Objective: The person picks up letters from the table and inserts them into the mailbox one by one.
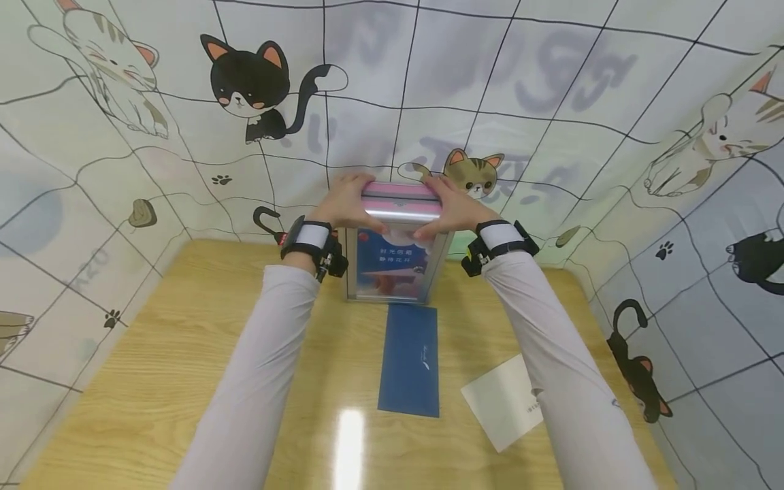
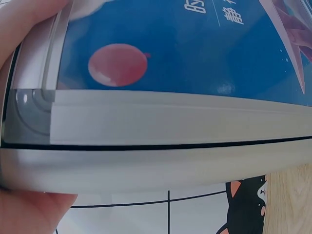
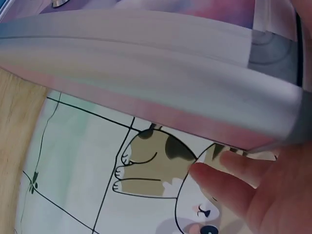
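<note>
The left grip (image 1: 348,204) and right grip (image 1: 452,207), partly spread, are holding one box (image 1: 395,255), while only the head view is showing one blue sheet (image 1: 409,367) and one white sheet (image 1: 501,403).

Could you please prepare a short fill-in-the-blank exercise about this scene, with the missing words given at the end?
The left grip and the right grip hold the ____ (upper or lower) part of the box.
The long sheet in front of the box is coloured ____.
In the head view, the person's ____ (left or right) sleeve covers part of the white paper.

Missing words: upper; blue; right.
</note>
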### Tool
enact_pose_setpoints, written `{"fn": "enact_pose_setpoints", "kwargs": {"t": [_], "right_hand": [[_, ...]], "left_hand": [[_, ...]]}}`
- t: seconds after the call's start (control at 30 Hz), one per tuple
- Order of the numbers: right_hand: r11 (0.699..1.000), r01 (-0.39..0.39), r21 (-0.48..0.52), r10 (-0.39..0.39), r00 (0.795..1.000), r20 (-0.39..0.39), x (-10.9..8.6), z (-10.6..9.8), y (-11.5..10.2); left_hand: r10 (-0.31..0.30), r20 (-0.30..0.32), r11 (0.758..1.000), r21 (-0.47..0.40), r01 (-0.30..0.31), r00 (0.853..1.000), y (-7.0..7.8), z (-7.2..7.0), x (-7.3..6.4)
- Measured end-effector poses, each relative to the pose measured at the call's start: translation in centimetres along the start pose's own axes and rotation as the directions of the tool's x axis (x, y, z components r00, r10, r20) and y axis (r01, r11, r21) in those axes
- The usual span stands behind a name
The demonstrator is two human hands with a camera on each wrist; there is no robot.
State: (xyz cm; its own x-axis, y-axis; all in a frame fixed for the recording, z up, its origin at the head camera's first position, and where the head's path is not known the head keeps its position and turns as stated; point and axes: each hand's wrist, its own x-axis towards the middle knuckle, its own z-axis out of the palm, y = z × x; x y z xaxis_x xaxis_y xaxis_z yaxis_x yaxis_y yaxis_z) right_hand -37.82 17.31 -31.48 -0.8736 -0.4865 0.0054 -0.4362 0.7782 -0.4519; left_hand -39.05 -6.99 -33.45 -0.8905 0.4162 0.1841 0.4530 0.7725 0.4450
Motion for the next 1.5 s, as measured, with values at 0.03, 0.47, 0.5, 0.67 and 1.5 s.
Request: {"fn": "enact_pose_setpoints", "kwargs": {"t": [0.03,0.47,0.5,0.67,1.5], "right_hand": [[1.000,0.004,-0.005,-0.004,1.000,0.007,-0.1,-0.2,0.1],[0.986,-0.165,0.003,0.165,0.985,-0.055,-7.6,-0.8,7.6],[0.983,-0.182,0.007,0.182,0.981,-0.060,-8.3,-0.4,8.5],[0.963,-0.266,0.051,0.269,0.961,-0.063,-12.1,1.8,12.4],[0.870,-0.482,0.102,0.487,0.873,-0.029,-24.4,15.1,18.8]], "left_hand": [[0.000,0.004,1.000,0.004,0.000,1.000,-0.1,0.0,0.0],[-0.004,0.016,1.000,-0.008,0.004,1.000,0.1,-0.4,-0.1],[-0.003,0.016,1.000,-0.011,0.003,1.000,0.1,-0.4,-0.1],[-0.007,0.015,1.000,-0.023,0.007,1.000,0.0,-0.3,-0.2],[0.023,0.002,0.999,-0.027,-0.023,1.000,-0.1,-0.1,-0.4]]}}
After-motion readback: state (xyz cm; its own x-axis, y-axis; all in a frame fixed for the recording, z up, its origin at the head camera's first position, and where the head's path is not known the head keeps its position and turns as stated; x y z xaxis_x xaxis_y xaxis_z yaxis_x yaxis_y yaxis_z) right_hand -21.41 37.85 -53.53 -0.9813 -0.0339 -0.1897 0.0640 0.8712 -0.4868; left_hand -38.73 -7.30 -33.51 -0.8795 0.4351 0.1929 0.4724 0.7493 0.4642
